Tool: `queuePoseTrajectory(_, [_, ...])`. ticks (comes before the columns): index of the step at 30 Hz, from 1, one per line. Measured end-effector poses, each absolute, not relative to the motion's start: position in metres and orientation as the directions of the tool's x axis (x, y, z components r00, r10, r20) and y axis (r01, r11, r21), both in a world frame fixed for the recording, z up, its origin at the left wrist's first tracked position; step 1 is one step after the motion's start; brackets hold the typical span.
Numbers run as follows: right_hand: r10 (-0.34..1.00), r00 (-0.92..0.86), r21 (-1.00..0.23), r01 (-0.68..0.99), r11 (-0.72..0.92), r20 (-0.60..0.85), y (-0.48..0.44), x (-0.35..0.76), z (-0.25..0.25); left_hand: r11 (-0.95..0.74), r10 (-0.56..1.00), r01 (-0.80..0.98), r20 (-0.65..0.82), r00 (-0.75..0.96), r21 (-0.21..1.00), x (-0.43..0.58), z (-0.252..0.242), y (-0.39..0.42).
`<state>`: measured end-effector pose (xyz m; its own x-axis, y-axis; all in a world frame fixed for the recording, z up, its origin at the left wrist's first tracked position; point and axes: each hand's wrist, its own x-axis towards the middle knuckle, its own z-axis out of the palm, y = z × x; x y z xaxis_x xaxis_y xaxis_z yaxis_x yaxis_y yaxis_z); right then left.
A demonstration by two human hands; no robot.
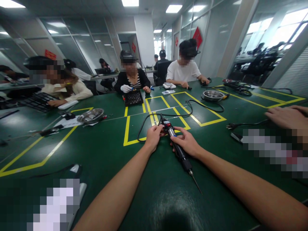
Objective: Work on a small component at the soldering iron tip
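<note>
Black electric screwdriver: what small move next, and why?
Perhaps turn the thin metal bit away: it points toward the wearer's side. The right hand holds the black electric screwdriver, and the left hand is at its corded end.

Elec. screwdriver [181, 154]: blk body, silver collar [171, 132] w/ a bit of blue, red patch nr the cord end; bit [196, 183] metallic grey. Cord [139, 128] blk. Tabletop [108, 170] dk grn, tape [136, 142] yel., in rectangles. Two bowls [213, 95] silver. Rack [38, 103] blk, grid pattern. Co-worker opp.: blk jacket [145, 80], blk/wht striped top [138, 82], wht glove [125, 88]. Another co-worker: plain wht tee [182, 71]. Wall diamond [198, 38] red. Ceiling lights [173, 8] wht.
</note>
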<state>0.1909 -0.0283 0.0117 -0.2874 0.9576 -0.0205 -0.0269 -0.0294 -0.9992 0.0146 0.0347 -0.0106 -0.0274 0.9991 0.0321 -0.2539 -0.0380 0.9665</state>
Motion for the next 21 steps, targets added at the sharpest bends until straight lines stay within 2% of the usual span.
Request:
queuePoseTrajectory(7, [0.961,-0.276,-0.997,-0.068,-0.035,-0.015,-0.028,0.192,0.011,-0.003,0.999,-0.417,0.021,0.037,0.909,0.013,-0.004,0.032])
queuePoseTrajectory(14, [0.942,-0.335,-0.994,-0.104,-0.041,-0.003,-0.026,0.192,0.008,-0.004,0.989,-0.421,0.065,0.131,0.907,0.014,0.001,0.027])
queuePoseTrajectory(18, [0.934,-0.358,-0.997,-0.067,-0.037,-0.011,-0.024,0.193,0.009,-0.001,0.982,-0.402,0.076,0.171,0.915,0.014,0.003,0.025])
queuePoseTrajectory(21, [0.941,-0.337,-0.998,0.056,-0.017,-0.035,-0.026,0.191,0.013,0.016,0.982,-0.415,0.063,0.176,0.909,0.013,0.003,0.026])
